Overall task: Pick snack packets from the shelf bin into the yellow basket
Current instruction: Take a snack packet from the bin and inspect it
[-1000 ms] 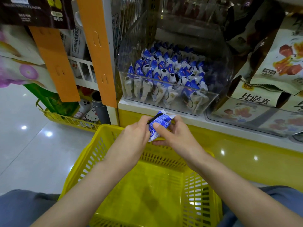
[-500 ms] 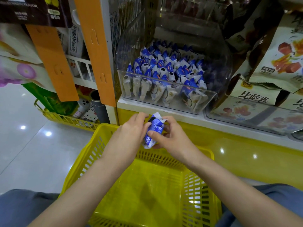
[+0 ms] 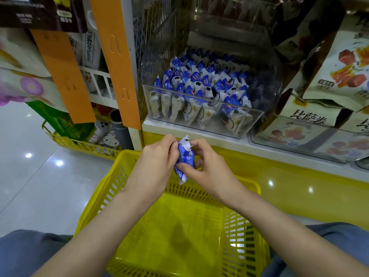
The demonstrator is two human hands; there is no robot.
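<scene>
**Operator:** Shop aisle on my feed. There's glossy white floor at 9 o'clock and a stocked shelf across the top. On the shelf at 12 o'clock sits a clear plastic bin packed with blue-and-white snack packets, most of them standing on end.

**Desk:** And the one being handled?

**Operator:** I see a single snack packet at frame centre. It is in the air, just below the shelf edge and over the far rim of the yellow basket. It is not down in the basket.

**Desk:** Where is it relative to the hands?

**Operator:** Between them. The left hand is at the packet's 9 o'clock, fingers curled onto its upper half. The right hand is at its 3 o'clock, with the thumb pressed on the lower half and the forefinger hooked over near the top edge. Both hands are clamped on that one packet.

**Desk:** Orientation?

**Operator:** The long axis runs 12 to 6, leaning a touch toward 1 at the top. The white crimped end points up at the shelf. The other end pokes out below the fingers, toward the basket.

**Desk:** Surroundings?

**Operator:** I've got orange strips hanging at 11 o'clock and large printed snack bags at 2 o'clock.
</scene>
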